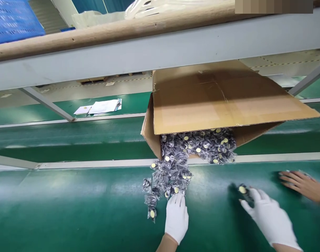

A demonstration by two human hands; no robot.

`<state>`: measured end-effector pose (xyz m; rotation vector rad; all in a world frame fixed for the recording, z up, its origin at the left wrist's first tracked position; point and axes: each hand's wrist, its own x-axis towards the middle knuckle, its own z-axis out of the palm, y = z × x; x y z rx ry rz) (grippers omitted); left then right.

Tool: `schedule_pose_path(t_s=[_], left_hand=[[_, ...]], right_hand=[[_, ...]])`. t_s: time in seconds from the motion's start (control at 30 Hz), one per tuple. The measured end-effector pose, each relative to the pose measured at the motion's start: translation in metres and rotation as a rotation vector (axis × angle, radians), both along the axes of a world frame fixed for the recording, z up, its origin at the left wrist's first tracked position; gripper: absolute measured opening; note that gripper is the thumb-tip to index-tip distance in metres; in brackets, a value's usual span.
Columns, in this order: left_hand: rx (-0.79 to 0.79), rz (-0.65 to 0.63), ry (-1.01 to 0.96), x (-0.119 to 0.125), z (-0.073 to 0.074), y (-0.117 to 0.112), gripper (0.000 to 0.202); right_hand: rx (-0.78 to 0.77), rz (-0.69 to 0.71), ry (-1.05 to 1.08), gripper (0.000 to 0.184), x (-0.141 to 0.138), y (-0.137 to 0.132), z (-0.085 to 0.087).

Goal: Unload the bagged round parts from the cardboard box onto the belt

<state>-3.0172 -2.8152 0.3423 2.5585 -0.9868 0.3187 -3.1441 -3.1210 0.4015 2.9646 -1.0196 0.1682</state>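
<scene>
My left grip (177, 217), in a white glove, reaches to the near edge of a pile of small dark parts in clear plastic bags (170, 175); its fingers sit close together against the lowest bags, and I cannot tell whether they are closed on one. Just left of that grip, a single bagged part (152, 214) with a pale yellow round sticker lies at the pile's corner. My right grip (270, 217), gloved too, is narrow, holding a stickered bagged piece (243, 190) between thumb and fingers, over the green counter (96, 217). Beyond both grips a cardboard box (215, 101) lies with its mouth towards me, more bags inside, the pile running out from it towards my left grip. To the right of my right grip is another person's bare hand (303, 183), slightly blurred. Papers (104, 106) lie far beyond my left grip, off to its left.
</scene>
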Motion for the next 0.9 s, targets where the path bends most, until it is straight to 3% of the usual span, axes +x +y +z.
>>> schedule_pose_path(t_s=[0.07,0.1,0.2,0.3,0.37,0.43,0.57,0.7,0.77,0.83,0.9], left_hand=[[0.007,0.002,0.000,0.000,0.000,0.000,0.040],[0.006,0.002,-0.001,0.000,0.000,0.000,0.040],[-0.008,0.004,-0.020,0.000,-0.001,-0.001,0.041],[-0.007,0.011,-0.049,0.000,-0.002,-0.002,0.040],[-0.002,0.008,-0.051,0.000,-0.003,-0.001,0.040],[0.004,0.005,-0.045,0.000,-0.003,-0.001,0.041],[-0.009,0.008,-0.049,0.000,0.000,0.000,0.038],[-0.034,0.009,-0.086,0.000,0.001,0.001,0.038],[-0.036,0.016,-0.102,-0.001,0.000,0.000,0.038],[-0.030,0.017,-0.099,0.000,-0.001,0.000,0.039],[-0.023,0.010,-0.088,0.000,-0.001,0.000,0.039]], right_hand=[[-0.072,0.029,-0.032,0.048,-0.002,-0.020,0.019],[-0.034,0.076,-0.056,0.047,0.007,-0.016,0.027],[0.219,0.254,-0.141,0.038,0.069,0.037,0.032],[0.405,0.353,-0.167,0.032,0.137,0.098,0.019],[0.511,0.378,-0.183,0.020,0.160,0.115,0.010],[0.634,0.358,-0.261,0.007,0.160,0.111,0.003],[0.836,0.158,-0.414,0.007,0.133,0.091,0.003],[0.656,0.197,-0.109,0.040,0.141,0.110,0.007],[0.550,0.215,0.020,0.039,0.157,0.127,0.004],[0.569,0.198,-0.023,0.033,0.168,0.138,0.000],[0.734,0.170,-0.192,0.032,0.168,0.141,-0.002]])
